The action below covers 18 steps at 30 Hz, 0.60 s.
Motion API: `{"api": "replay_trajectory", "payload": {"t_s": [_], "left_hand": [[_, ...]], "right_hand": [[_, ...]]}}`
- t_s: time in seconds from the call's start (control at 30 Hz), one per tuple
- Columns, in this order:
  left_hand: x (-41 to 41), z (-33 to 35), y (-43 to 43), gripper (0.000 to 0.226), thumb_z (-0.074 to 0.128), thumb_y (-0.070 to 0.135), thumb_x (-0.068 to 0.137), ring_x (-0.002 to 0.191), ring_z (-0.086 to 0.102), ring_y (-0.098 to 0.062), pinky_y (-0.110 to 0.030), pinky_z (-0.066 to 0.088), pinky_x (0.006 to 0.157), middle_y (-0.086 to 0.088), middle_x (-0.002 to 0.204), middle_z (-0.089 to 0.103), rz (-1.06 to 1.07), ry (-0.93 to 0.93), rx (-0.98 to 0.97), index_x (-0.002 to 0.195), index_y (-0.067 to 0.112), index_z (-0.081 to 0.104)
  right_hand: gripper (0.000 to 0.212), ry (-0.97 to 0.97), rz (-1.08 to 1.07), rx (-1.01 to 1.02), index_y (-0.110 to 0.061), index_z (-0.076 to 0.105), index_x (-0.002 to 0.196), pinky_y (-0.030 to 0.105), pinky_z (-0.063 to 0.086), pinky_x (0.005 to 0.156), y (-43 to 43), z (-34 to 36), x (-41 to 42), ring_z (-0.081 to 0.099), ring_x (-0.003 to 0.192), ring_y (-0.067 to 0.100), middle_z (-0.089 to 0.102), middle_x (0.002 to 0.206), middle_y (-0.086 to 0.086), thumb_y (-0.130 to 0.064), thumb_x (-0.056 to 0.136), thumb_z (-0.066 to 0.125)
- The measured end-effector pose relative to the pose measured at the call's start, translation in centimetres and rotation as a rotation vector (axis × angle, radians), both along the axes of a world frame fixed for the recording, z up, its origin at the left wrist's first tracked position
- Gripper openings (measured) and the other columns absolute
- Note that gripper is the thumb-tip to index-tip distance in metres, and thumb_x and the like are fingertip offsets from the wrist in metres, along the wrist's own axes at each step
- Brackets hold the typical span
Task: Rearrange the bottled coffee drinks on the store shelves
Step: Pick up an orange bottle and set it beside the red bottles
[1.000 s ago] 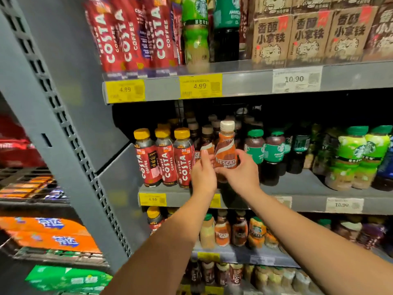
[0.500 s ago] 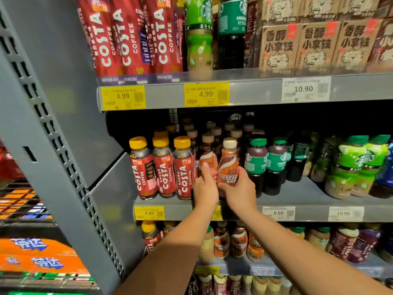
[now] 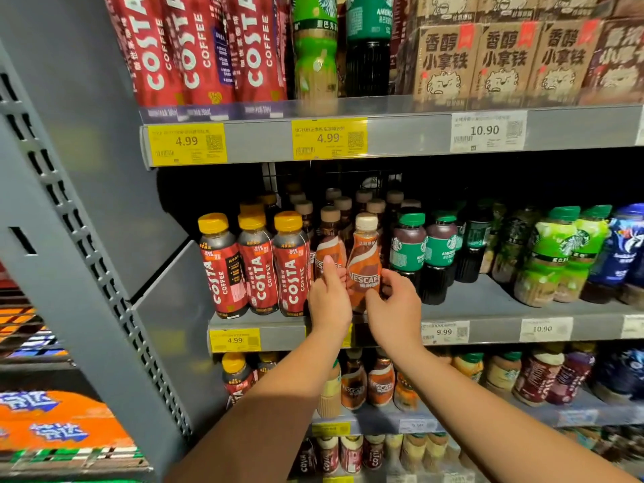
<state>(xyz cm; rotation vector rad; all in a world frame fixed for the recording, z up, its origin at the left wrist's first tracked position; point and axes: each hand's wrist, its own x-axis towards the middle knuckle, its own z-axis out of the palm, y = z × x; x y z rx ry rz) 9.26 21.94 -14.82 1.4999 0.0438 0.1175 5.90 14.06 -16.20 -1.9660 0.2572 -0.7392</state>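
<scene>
**Head view.**

- **Item 1:** an orange-and-brown plastic Nescafé bottle with cream screw cap [image 3: 364,252]. The body is waisted and wrapped in a glossy shrink-sleeve. It is stood upright, long axis vertical, at the front of the grey metal middle shelf [image 3: 488,303].
- **Neighbours:** a like orange bottle with tan cap [image 3: 329,238] is touching it on the left. Dark plastic bottles with green caps and green Starbucks labels [image 3: 407,249] are just beside it on the right. Red-labelled Costa bottles with yellow caps [image 3: 258,266] are ranged further left.
- **Right hand [image 3: 393,301]:** the grip is closed round the lower body of the cream-capped bottle, with the thumb on its right flank. The bottle rises straight above the grip, and this hand is judged the nearer.
- **Left hand [image 3: 329,301]:** the fingers are held straight and laid against the tan-capped bottle's label. Nothing is enclosed.
- **Judgement:** a small squaring of the bottle into its row is expected. The sleeve is judged slick and the base narrow, so neighbours may be tipped.
</scene>
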Motion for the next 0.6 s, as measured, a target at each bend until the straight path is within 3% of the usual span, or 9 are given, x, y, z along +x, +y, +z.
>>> {"api": "replay_trajectory", "payload": {"t_s": [0.17,0.27,0.33,0.4,0.5,0.6], "left_hand": [[-0.2,0.1,-0.1,0.063,0.025,0.05,0.098,0.105,0.064,-0.02,-0.037,0.049,0.098,-0.013,0.113,0.068,-0.017,0.006,-0.038,0.113,0.004,0.065],[-0.1,0.4,-0.4,0.062,0.025,0.048,0.099,0.095,0.063,-0.014,-0.024,0.05,0.083,-0.01,0.109,0.068,-0.044,0.032,-0.07,0.114,0.003,0.063],[-0.2,0.4,-0.5,0.061,0.025,0.048,0.099,0.087,0.061,-0.011,-0.02,0.047,0.076,-0.006,0.103,0.067,-0.033,0.039,-0.083,0.113,0.003,0.064],[-0.2,0.1,-0.5,0.062,0.026,0.05,0.098,0.093,0.061,-0.014,-0.025,0.046,0.083,-0.006,0.102,0.067,-0.013,0.027,-0.071,0.112,0.004,0.065],[-0.3,-0.1,-0.4,0.064,0.025,0.051,0.098,0.102,0.06,-0.017,-0.029,0.045,0.093,-0.009,0.111,0.067,-0.013,0.037,-0.088,0.114,0.003,0.064],[0.1,0.3,-0.5,0.068,0.023,0.053,0.097,0.119,0.056,-0.022,-0.036,0.04,0.107,-0.014,0.127,0.061,-0.04,0.092,-0.131,0.121,0.001,0.059]], "right_hand": [[0.031,-0.029,0.029,-0.016,-0.022,0.065,0.109,0.036,0.052,0.086,0.4,0.0,-0.4,0.06,0.093,0.013,0.066,0.101,-0.003,-0.01,0.085,0.051],[0.028,-0.003,0.049,0.045,-0.022,0.066,0.103,0.037,0.054,0.079,0.4,0.8,-0.5,0.062,0.08,0.015,0.069,0.089,-0.004,-0.007,0.087,0.049],[0.032,0.027,0.056,0.078,-0.02,0.065,0.11,0.027,0.053,0.074,0.4,1.1,-0.8,0.062,0.079,0.015,0.067,0.085,-0.006,-0.005,0.088,0.048],[0.032,0.063,0.055,0.079,-0.013,0.063,0.117,0.02,0.047,0.069,0.5,1.0,-1.1,0.062,0.082,0.016,0.064,0.085,-0.005,-0.006,0.09,0.046],[0.035,0.113,0.063,0.081,-0.01,0.06,0.123,0.024,0.045,0.074,0.7,1.0,-1.1,0.059,0.083,0.014,0.064,0.09,-0.001,-0.008,0.092,0.043],[0.03,0.146,0.062,0.085,-0.011,0.068,0.105,0.03,0.047,0.073,0.6,1.4,-0.5,0.062,0.086,0.023,0.071,0.093,0.004,-0.009,0.088,0.043]]}}
